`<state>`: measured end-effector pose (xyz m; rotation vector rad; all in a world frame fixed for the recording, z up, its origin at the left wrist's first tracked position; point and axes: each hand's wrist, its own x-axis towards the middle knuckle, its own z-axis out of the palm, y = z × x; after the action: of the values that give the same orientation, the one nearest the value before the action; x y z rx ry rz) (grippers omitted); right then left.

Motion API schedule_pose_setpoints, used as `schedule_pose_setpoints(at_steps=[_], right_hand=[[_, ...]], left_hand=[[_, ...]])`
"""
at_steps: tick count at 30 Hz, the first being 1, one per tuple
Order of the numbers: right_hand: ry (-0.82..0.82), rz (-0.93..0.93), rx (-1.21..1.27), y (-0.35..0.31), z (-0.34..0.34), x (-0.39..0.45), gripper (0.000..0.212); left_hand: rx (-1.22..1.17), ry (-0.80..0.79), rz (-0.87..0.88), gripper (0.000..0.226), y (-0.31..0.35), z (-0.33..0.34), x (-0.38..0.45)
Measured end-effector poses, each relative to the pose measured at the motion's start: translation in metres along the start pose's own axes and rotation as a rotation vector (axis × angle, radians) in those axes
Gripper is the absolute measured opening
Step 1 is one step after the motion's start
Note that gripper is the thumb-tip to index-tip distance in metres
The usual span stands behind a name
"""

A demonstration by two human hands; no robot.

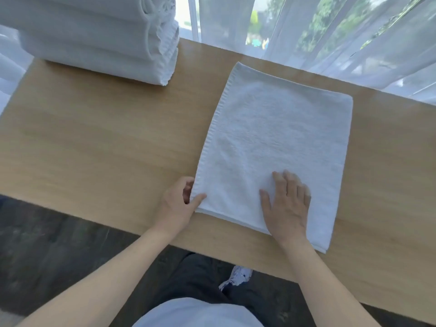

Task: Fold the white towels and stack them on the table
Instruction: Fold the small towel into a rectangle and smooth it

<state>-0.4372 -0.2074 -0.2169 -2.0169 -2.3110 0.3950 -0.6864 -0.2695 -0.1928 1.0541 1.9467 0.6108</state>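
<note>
2 hands on folded towel point(276, 142), left hand point(177, 204) pinching corner, right hand point(286, 204) spread flat

Bright, soft daylight through sheer curtains point(342, 36) at the far edge, window blown out white, faint shadows only on the wooden table point(106, 138), overall softness and slight blur, wide-angle bending toward the frame edges.

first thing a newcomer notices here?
The white towel lying flat on the wooden table, right of centre, with the right hand pressed flat on it and the left hand pinching its near-left corner. Next, the stack of folded towels at the far left.
</note>
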Motion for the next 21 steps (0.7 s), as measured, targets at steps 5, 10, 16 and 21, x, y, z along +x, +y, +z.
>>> schedule_pose_setpoints(at_steps=[5,10,16,21], right_hand=[[-0.078,0.005,0.057,0.006,0.009,-0.012,0.064],[-0.156,-0.021,0.060,0.015,0.005,-0.013,0.067],[-0.214,-0.038,-0.033,0.032,-0.004,-0.019,0.069],[-0.217,-0.039,-0.063,0.036,-0.005,-0.024,0.067]], left_hand=[[0.052,0.153,-0.072,0.025,0.008,0.014,-0.022],[-0.005,0.045,-0.184,0.049,0.028,0.016,-0.024],[-0.077,0.148,-0.224,0.050,0.021,0.011,-0.024],[0.071,0.223,-0.267,0.023,0.016,0.016,-0.028]])
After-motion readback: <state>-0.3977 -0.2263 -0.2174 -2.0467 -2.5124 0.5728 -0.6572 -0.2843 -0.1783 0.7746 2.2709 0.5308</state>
